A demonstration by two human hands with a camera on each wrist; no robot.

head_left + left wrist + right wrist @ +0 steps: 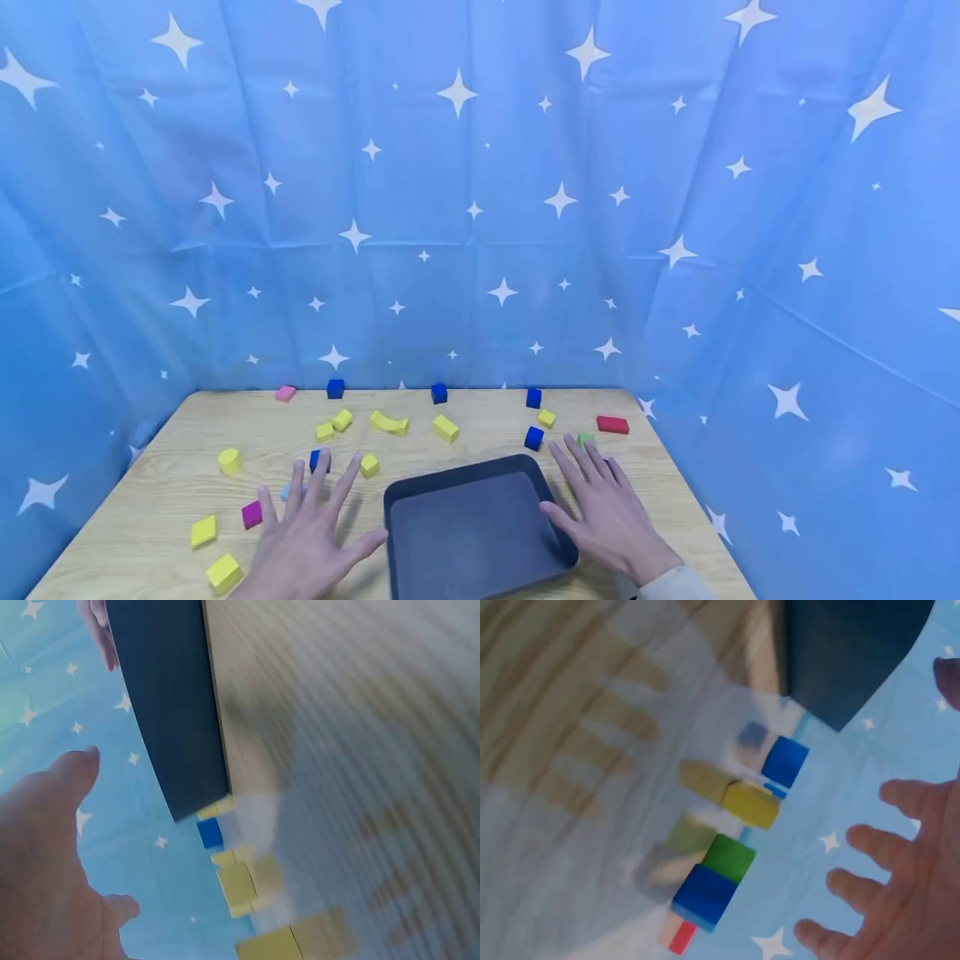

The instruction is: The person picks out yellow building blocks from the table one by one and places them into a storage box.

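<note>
A dark grey rectangular tray (472, 533) lies on the table near its front, with nothing in it. At its left side my left hand (303, 533) is spread, fingers straight, the thumb tip beside the tray's rim. My right hand (603, 512) is spread at the tray's right side, thumb over the rim; whether it touches cannot be told. Close to the left fingers are a magenta block (252, 514), a dark blue block (315, 461) and a partly hidden light blue block (286, 492). Beyond the right fingertips sit a green block (586, 437) and a dark blue cube (705, 896), mostly covered in the head view.
Several yellow blocks lie about, among them a cylinder (229, 461) and an arched piece (389, 423). Along the back are a pink block (285, 393), blue cubes (439, 393) and a red block (612, 425). A blue star-patterned curtain (465, 208) encloses the table (480, 408).
</note>
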